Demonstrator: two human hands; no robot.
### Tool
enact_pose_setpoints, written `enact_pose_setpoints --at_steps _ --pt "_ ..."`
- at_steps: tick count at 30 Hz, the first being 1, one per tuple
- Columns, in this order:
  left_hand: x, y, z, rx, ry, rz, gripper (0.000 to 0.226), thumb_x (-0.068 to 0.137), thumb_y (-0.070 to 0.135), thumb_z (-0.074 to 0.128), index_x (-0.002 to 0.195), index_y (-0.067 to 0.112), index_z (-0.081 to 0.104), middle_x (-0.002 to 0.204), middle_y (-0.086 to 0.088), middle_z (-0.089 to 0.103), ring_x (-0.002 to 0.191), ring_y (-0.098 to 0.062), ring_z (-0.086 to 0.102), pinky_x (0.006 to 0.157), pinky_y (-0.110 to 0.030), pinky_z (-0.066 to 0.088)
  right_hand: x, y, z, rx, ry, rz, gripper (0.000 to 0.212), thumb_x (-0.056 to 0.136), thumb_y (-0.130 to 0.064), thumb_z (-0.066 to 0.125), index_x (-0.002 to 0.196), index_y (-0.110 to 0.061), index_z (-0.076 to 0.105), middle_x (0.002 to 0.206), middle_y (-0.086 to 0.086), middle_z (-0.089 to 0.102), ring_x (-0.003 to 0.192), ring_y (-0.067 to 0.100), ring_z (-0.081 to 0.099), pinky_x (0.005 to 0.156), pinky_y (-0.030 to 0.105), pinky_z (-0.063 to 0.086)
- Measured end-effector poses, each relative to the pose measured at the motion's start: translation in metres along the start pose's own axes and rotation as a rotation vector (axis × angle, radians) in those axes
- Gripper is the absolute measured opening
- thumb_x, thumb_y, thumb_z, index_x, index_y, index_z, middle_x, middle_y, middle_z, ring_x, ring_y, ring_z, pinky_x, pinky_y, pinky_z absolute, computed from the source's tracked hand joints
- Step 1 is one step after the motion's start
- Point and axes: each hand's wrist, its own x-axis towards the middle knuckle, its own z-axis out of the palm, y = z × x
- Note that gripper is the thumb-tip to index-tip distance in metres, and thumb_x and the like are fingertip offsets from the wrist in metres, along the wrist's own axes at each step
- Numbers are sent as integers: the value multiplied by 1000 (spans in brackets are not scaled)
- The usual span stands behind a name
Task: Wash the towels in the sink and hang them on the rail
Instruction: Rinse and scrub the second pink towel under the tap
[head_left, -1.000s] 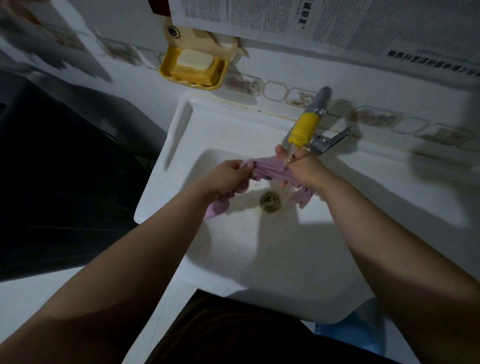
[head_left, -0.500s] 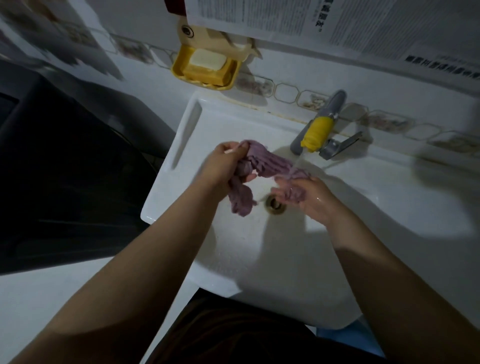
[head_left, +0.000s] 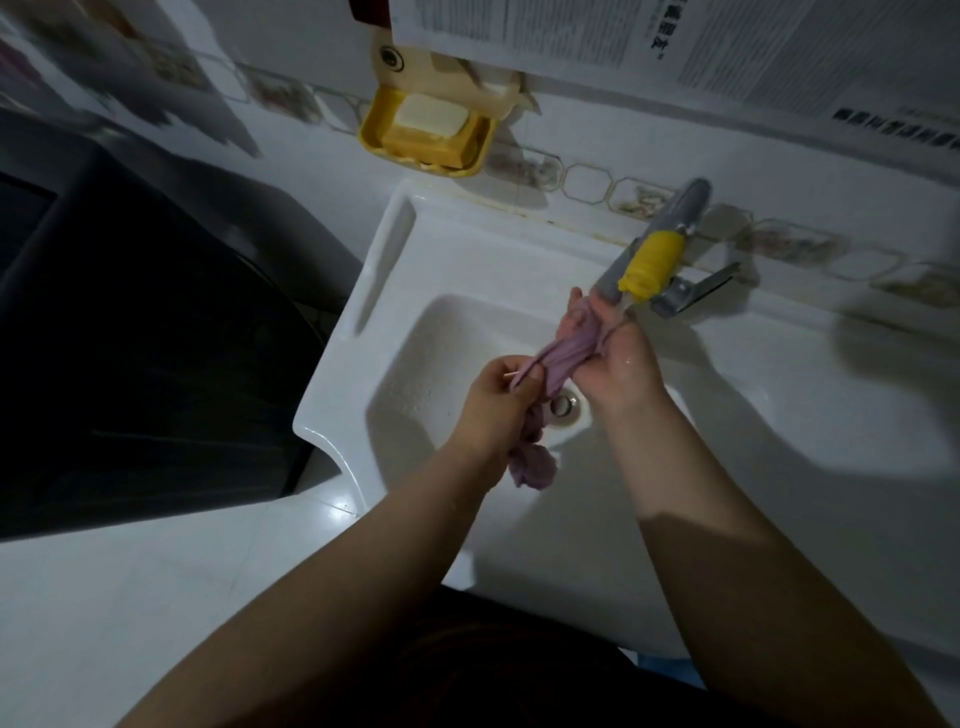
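- My left hand (head_left: 491, 400) is curled tight round the near end of the small, bunched purple cloth towel (head_left: 563, 358), thumb pressed over a twisted strand of it. I judge this is the anchor end, held firm so the cloth cannot slip while the other end is worked.
- My right hand (head_left: 615, 358) grips the far end, its fingers wrapped round the gathered folds just below the spout. Held so, that end sits where the water falls, which I take to be the point of raising it.
- Between the two hands the towel runs as a taut, slanting rope; a loose wad of it hangs below my left wrist, over the basin. The tension looks like rinsing with a bit of wringing, so water runs down the cloth and off the low end.
- The towel is held over the white ceramic sink (head_left: 363, 332), above the round metal drain (head_left: 563, 405), so drips land in the bowl. It does not appear to touch the basin floor.
- The grey metal tap with a yellow plastic sleeve (head_left: 649, 260) juts out from the wall just above my right hand; a thin stream seems to be running, though it is hard to make out.
- On the wall to the left hangs a yellow plastic soap dish (head_left: 376, 135) with a pale bar of soap (head_left: 428, 117), within reach yet apart from the splash.
- No rail is in view, so I judge hanging is not yet near.
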Motion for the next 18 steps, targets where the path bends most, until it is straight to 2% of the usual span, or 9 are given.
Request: enact_pose_setpoints --at_steps 2,4,8,10,12,15,18 --pt "-2 -3 -2 -19 27 -76 18 100 14 45 88 13 58 50 -6 47 38 -13 32 48 -22 28 -8 5 5 -133 -87 13 27 100 -17 40 73 -16 42 49 -6 40 37 3 36 33 15 32" --pt "-5 0 -1 -16 20 -158 22 100 18 44 89 17 63 48 -4 41 38 -12 29 49 -22 24 -15 9 10 -266 -89 -39 37 100 -22 42 64 -19 37 48 -5 31 35 3 27 29 15 23" --pt "-6 5 6 -8 7 -142 17 96 14 47 88 18 62 56 -2 45 40 -10 28 46 -20 20 -21 6 21 -367 10 -104 44 96 -48 44 61 -22 38 50 -7 31 35 6 26 34 12 18" --pt "-6 5 9 -8 -17 -102 19 96 12 45 83 15 58 59 -2 46 39 -9 30 41 -20 22 -23 4 28 -386 84 -109 49 95 -53 41 58 -22 33 48 -6 32 34 8 24 40 13 14" --pt "-6 4 10 29 -51 -117 24 98 13 40 78 14 53 55 -1 44 38 -10 31 41 -21 23 -26 2 34 -379 130 -114 51 97 -48 39 54 -22 29 45 -6 31 34 10 21 45 16 10" --pt "-5 3 7 79 -95 -260 35 101 29 38 79 9 55 53 -7 46 39 -17 38 44 -23 32 -26 -1 37 -346 116 -80 59 98 -35 36 41 -22 30 39 -6 29 29 10 19 43 13 10" --pt "-2 7 -2 -165 -202 -370 37 101 37 40 82 10 59 51 -5 56 37 -14 48 39 -19 37 -23 -6 31 -331 58 -73 53 96 -23 34 43 -22 32 40 -5 31 29 10 22 40 10 15"
